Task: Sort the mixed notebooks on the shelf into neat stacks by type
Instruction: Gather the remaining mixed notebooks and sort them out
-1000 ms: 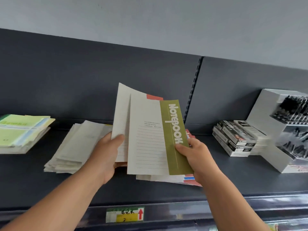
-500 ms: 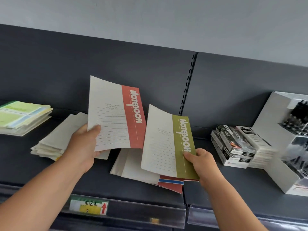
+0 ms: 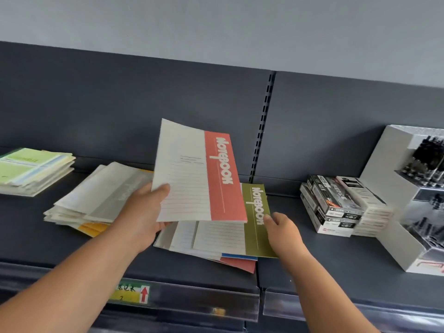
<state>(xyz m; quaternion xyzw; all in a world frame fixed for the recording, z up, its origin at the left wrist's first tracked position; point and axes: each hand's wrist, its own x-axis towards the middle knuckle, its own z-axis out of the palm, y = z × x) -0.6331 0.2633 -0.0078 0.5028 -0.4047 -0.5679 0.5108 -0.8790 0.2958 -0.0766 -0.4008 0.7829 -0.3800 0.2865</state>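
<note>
My left hand (image 3: 141, 212) grips the lower left corner of a white notebook with a red "Notebook" stripe (image 3: 223, 179), held tilted above the shelf (image 3: 336, 260). Under it, a matching notebook with an olive stripe (image 3: 254, 231) lies on top of a loose pile of similar striped notebooks (image 3: 237, 263). My right hand (image 3: 283, 229) pinches the olive notebook's right edge, thumb on top. To the left lies a fanned stack of pale wrapped notebooks (image 3: 96, 200), and a stack of green-covered notebooks (image 3: 31, 169) sits at the far left.
Stacked black-and-white boxes (image 3: 336, 205) stand to the right of the pile. A white stepped display stand with black pens (image 3: 394, 169) fills the far right. A price label with a red arrow (image 3: 131, 293) sits in the shelf's front rail.
My right hand lowered the olive notebook onto the pile. My left hand carried the red notebook to the right, so it now hangs over the pile.
</note>
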